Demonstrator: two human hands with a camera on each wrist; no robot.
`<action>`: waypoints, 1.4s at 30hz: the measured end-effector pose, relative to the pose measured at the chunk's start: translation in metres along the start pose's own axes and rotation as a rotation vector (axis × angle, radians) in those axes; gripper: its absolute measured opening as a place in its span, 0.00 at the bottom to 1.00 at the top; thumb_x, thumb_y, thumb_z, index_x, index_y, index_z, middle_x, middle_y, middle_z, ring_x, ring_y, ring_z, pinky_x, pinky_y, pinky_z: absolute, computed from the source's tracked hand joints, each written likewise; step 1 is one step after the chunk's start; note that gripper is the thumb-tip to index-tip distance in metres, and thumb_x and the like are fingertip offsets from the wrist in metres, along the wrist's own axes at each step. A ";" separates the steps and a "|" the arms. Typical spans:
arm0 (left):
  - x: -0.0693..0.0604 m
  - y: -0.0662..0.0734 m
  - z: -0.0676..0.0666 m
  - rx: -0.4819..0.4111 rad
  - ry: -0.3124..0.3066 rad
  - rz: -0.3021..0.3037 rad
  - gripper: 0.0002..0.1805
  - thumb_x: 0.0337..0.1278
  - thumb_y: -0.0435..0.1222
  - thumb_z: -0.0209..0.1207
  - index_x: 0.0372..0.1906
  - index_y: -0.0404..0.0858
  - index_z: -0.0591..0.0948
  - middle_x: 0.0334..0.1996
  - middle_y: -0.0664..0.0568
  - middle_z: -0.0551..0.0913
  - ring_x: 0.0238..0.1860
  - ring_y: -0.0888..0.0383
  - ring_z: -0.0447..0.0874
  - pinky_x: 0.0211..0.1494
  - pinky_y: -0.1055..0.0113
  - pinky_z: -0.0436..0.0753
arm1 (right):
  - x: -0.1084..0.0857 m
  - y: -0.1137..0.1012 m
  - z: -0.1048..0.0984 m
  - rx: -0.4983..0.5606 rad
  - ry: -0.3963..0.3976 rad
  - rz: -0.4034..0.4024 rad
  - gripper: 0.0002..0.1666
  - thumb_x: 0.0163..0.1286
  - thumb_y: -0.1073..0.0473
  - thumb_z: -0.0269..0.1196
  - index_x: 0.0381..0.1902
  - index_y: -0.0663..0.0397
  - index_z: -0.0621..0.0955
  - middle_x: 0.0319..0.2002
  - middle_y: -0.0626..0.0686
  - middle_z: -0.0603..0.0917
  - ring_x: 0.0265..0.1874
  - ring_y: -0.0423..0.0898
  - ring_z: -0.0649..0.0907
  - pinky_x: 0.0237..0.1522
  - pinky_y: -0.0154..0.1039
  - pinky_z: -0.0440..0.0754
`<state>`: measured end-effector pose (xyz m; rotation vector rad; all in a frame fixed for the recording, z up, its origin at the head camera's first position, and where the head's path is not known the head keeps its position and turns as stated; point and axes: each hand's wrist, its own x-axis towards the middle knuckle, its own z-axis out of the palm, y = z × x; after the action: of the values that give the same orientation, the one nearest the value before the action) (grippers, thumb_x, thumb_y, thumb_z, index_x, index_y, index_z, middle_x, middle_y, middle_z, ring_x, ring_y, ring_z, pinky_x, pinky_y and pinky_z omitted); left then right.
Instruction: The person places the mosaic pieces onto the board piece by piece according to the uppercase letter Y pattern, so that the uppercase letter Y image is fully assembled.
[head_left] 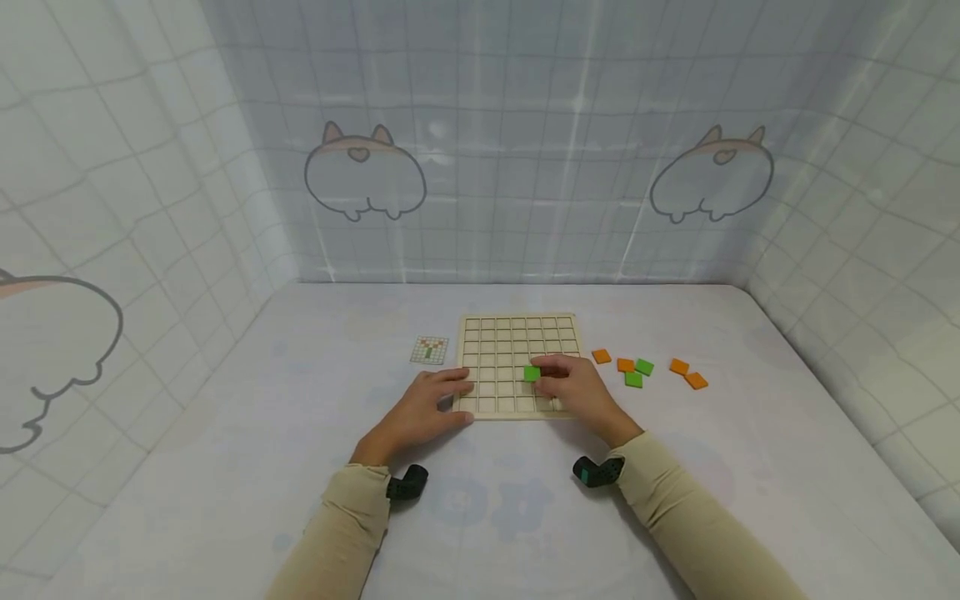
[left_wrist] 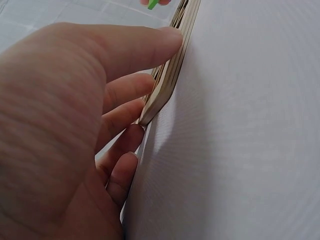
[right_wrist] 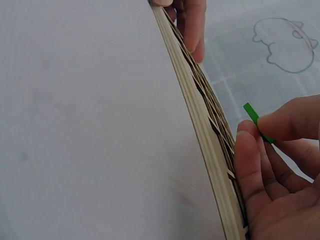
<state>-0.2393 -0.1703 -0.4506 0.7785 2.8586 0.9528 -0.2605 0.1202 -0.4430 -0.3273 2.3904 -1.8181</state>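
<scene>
Sleeves point(head_left: 330, 529) are lying nearest, reaching over the bench point(head_left: 480, 533); the left hand point(head_left: 427, 407) is resting fingers and thumb about the near-left corner of the grid board point(head_left: 486, 389), its grip relaxed; the right hand point(head_left: 581, 387) is pinching a green tile point(head_left: 532, 373) above the board, just right of centre; loose tiles point(head_left: 602, 356) are lying right of the board, a printed card point(head_left: 420, 358) left of it; for good control, the left hand should be bracing the board lightly; the right should be levelling the tile, squaring its edges to the ribs, and leaving its underside free of fingertips.
</scene>
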 end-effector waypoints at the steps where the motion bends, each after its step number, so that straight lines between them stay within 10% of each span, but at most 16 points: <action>1: 0.000 0.000 0.000 0.002 -0.001 -0.003 0.29 0.62 0.44 0.67 0.67 0.40 0.78 0.73 0.51 0.67 0.68 0.42 0.63 0.65 0.45 0.67 | 0.000 0.000 0.001 0.003 0.001 -0.002 0.24 0.66 0.67 0.66 0.60 0.60 0.82 0.47 0.56 0.85 0.38 0.48 0.82 0.39 0.36 0.81; 42: 0.000 0.002 -0.001 -0.025 -0.007 -0.024 0.30 0.61 0.43 0.68 0.66 0.40 0.78 0.73 0.51 0.67 0.70 0.42 0.62 0.66 0.44 0.66 | -0.004 0.003 0.009 -0.301 0.008 -0.087 0.19 0.66 0.63 0.68 0.55 0.57 0.84 0.43 0.49 0.86 0.42 0.45 0.84 0.43 0.42 0.82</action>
<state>-0.2387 -0.1694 -0.4486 0.7425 2.8373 0.9789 -0.2548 0.1134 -0.4489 -0.4602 2.6959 -1.4880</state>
